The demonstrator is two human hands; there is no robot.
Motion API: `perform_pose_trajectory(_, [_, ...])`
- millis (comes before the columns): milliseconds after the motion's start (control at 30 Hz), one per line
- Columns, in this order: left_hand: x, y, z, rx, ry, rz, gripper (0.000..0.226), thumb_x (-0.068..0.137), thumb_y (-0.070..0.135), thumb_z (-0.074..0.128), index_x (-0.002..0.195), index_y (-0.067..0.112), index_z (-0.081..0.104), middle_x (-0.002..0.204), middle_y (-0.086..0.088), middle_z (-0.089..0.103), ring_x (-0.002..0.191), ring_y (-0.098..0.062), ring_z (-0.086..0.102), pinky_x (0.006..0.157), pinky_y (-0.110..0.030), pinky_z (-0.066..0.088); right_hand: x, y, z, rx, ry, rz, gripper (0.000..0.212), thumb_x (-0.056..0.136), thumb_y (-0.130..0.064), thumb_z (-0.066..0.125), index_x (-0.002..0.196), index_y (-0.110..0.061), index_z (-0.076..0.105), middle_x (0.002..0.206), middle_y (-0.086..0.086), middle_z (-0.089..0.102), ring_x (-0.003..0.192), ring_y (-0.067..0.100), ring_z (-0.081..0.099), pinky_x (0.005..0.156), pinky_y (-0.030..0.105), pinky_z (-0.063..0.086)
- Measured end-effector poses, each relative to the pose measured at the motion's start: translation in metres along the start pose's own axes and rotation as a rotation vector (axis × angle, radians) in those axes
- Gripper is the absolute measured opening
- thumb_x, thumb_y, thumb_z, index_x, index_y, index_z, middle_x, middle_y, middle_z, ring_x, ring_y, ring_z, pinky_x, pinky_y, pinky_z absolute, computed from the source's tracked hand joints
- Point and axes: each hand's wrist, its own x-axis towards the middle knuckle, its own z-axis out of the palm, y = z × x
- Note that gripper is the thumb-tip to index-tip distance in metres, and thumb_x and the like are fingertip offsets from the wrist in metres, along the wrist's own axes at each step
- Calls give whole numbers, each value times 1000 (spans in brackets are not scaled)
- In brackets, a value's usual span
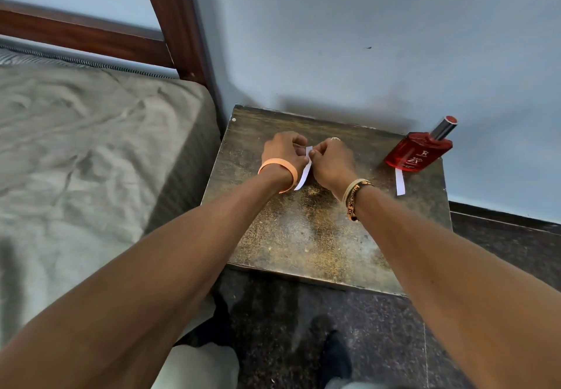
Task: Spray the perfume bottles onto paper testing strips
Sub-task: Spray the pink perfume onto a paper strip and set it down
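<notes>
**Both hands on one strip, bottle waiting at the right**

The left hand (283,151) and right hand (332,161) meet over the far middle of the tabletop (318,236). Each grip is closed, with fingers curled in and fingertips pinching the top end of a white strip (303,176). The rest of the strip hangs free toward the person, between the wrists. The knuckles hide the pinch itself, so the hands may be separating, folding or just straightening the paper. I cannot tell which.

As I judge it, the step is readying this strip for a spray. It would go best if one hand took over the pinch at the very end and left most of the length bare for the mist. The other hand could then reach for the bottle (417,153). A light hold should do, since thin paper creases under a hard squeeze.

The bottle stands at the tabletop's far right corner, well apart from the hands. It is a flat, rectangular flask of clear red glass with pale lettering, and it looks smooth and likely slippery. Its narrow metallic neck ends in a red-topped cap (446,126). A second strip (400,182) lies flat just in front of it, with its top end at the bottle's base.

The tabletop is dark, worn and scuffed, with a dull sheen in patches. A bed (91,145) with a rumpled grey sheet stands to the left, and a plain pale wall (334,39) rises behind.
</notes>
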Motion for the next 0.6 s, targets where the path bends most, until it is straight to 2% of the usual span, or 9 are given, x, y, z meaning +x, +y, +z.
perform_pose_trajectory(67, [3, -3, 3, 18, -11, 3, 30, 77, 5, 73, 105, 16, 70, 89, -1, 75, 88, -13, 70, 92, -34, 55, 3, 6, 1, -23, 23, 8, 11, 99, -22, 56, 96, -17, 66, 98, 2, 65, 88, 19, 58, 71, 32, 43])
perform_pose_trajectory(233, [5, -7, 5, 72, -24, 45, 28, 79, 8, 75, 106, 15, 72, 94, -1, 75, 92, -14, 69, 94, -33, 54, 5, 11, 5, -24, 46, -6, 10, 98, -23, 60, 91, -20, 66, 100, 2, 68, 88, 19, 60, 78, 36, 52])
perform_pose_trajectory(400, [4, -8, 8, 142, -34, 91, 25, 80, 13, 74, 105, 15, 72, 98, -2, 74, 97, -18, 67, 94, -34, 53, 3, 11, 6, -44, 62, -3, 9, 95, -24, 63, 99, -19, 70, 104, 4, 70, 88, 19, 61, 72, 32, 48])
perform_pose_trajectory(500, [2, -8, 8, 151, -24, 102, 25, 80, 13, 73, 105, 15, 72, 100, -2, 74, 97, -18, 67, 92, -36, 54, 0, 11, 6, -1, 54, -4, 13, 96, -23, 62, 106, -17, 68, 108, 5, 69, 98, 23, 64, 82, 39, 54])
perform_pose_trajectory(600, [-2, -6, 8, 165, -31, 108, 31, 81, 11, 73, 112, 14, 69, 106, -4, 73, 98, -18, 68, 93, -36, 54, -5, 12, 1, 51, 32, -4, 24, 100, -22, 56, 122, -13, 62, 118, 7, 67, 108, 25, 63, 93, 42, 52])
